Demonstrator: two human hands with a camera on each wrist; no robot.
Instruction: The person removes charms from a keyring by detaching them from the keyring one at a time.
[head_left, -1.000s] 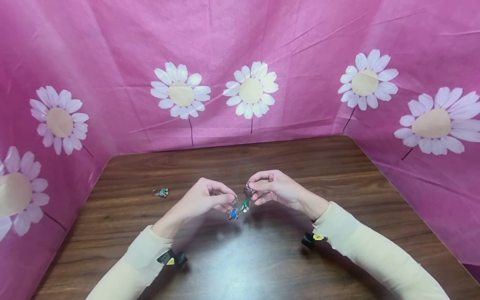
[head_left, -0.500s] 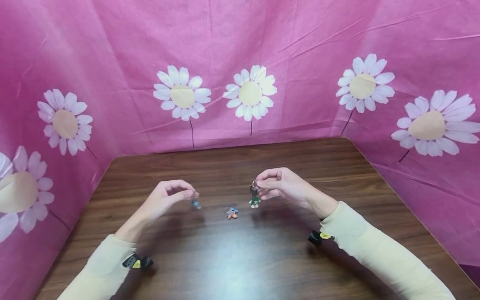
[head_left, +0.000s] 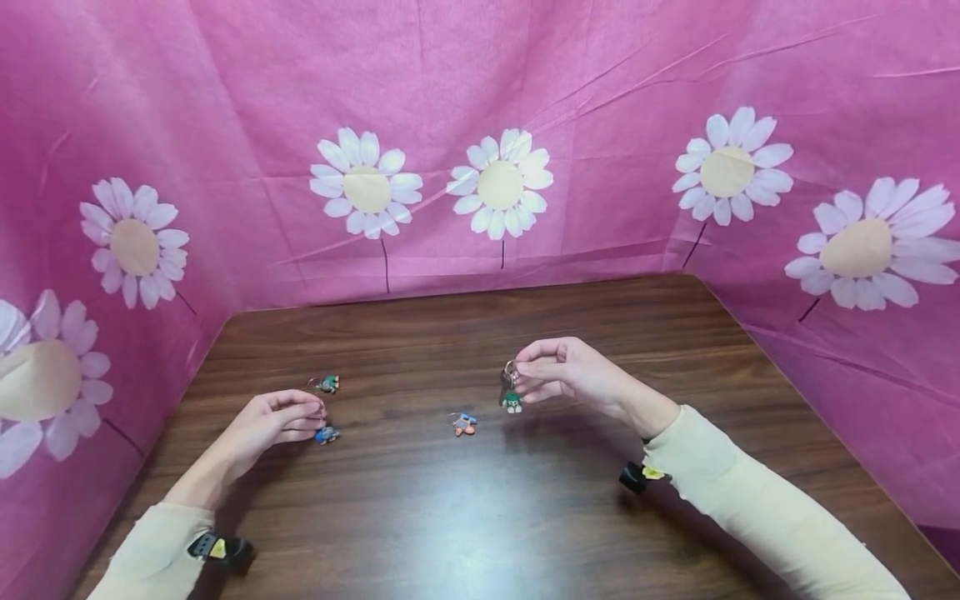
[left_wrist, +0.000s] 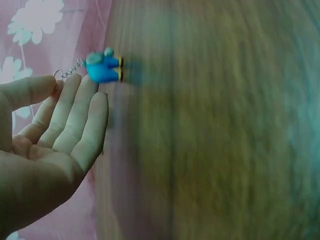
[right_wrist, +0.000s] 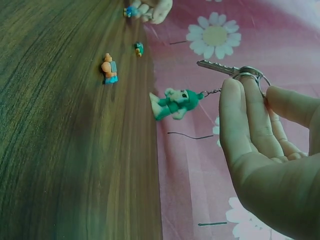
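Observation:
My left hand [head_left: 272, 421] pinches the ring of a blue figure keychain [left_wrist: 102, 67] between thumb and forefinger, low over the left side of the table. The figure has a grey-green head and hangs from a short chain. Higher, right of the middle, my right hand [head_left: 566, 375] pinches a key ring [right_wrist: 262, 76]. A metal key [right_wrist: 220, 67] and a green figure keychain [right_wrist: 177, 102] with pale feet dangle from it. Between the hands lies an orange and blue figure keychain [head_left: 464, 424]. Just beyond the left fingertips rests a green and grey figure keychain [head_left: 329, 383].
A dark wood-grain table [head_left: 420, 517] stretches under both hands. Pink cloth [head_left: 615, 75] printed with daisies stands around its back and sides. Each wrist wears a black strap camera, such as the right one [head_left: 633, 477].
My left hand has moved left from the middle with the blue figure keychain, leaving the orange and blue one on the table. The right hand has shifted slightly right, still holding its key ring.

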